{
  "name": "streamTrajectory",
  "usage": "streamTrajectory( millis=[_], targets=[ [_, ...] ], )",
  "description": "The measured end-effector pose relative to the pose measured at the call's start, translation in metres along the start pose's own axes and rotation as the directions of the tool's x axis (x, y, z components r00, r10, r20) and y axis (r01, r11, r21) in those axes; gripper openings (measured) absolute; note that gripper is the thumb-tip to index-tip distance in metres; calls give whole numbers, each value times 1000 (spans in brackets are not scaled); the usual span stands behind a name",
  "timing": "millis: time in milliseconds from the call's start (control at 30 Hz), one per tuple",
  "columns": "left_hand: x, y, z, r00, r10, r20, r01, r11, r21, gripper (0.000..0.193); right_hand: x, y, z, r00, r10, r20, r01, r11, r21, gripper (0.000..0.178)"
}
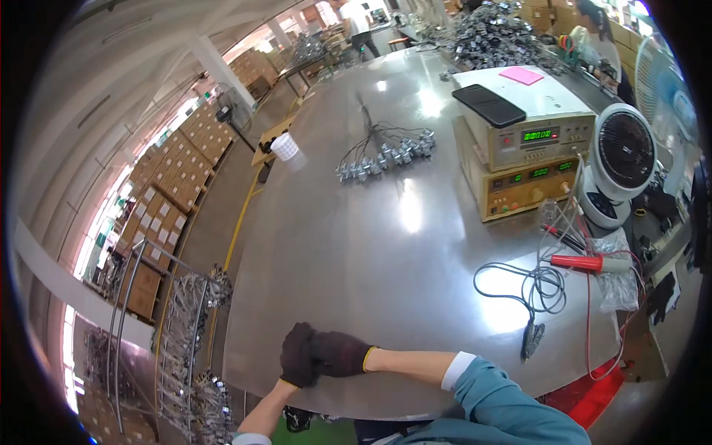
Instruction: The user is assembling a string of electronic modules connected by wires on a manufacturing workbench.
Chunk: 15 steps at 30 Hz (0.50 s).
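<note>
Above the near edge of the metal table (297,252), my left hand (298,356) and my right hand (340,354) are pressed against each other. Both wear dark knitted gloves, the right one with a yellow cuff edge. Their fingers look closed, and anything between them is hidden. A grey cable (545,285) lies coiled right of my hands, its dark plug end (532,340) pointing toward me. Farther off, a bunch of cables with small metal connectors (386,157) is fanned out on the table. A white cup (284,146) stands at the table's left edge.
Two stacked electronic testers (530,159) carry a phone (489,105) and a pink pad (521,75). Beside them are a small fan (624,152) and a red-handled probe (578,262). A heap of metal parts (497,37) lies at the back; a rack of hanging cables (185,334) stands left.
</note>
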<state>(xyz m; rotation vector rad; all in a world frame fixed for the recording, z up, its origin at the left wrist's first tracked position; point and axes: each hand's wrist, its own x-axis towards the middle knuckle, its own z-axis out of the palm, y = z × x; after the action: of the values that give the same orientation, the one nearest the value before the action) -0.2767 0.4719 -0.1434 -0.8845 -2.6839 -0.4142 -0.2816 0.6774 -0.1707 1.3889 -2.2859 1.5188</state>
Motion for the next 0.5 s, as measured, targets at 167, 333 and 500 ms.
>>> streamTrajectory(
  millis=[167, 333, 500],
  targets=[
    [8, 1, 2, 984, -167, 62, 170, 984, -50, 26, 2, 4, 5, 997, -73, -32, 72, 997, -9, 35],
    [19, 21, 5, 978, -210, -10, 208, 972, -111, 25, -5, 2, -2, 999, -29, -18, 29, 1000, 3, 33],
    [9, 15, 12, 973, -231, -24, 228, 969, -90, 23, -8, 8, 2, 999, -31, -41, 30, 999, -11, 33]
  ],
)
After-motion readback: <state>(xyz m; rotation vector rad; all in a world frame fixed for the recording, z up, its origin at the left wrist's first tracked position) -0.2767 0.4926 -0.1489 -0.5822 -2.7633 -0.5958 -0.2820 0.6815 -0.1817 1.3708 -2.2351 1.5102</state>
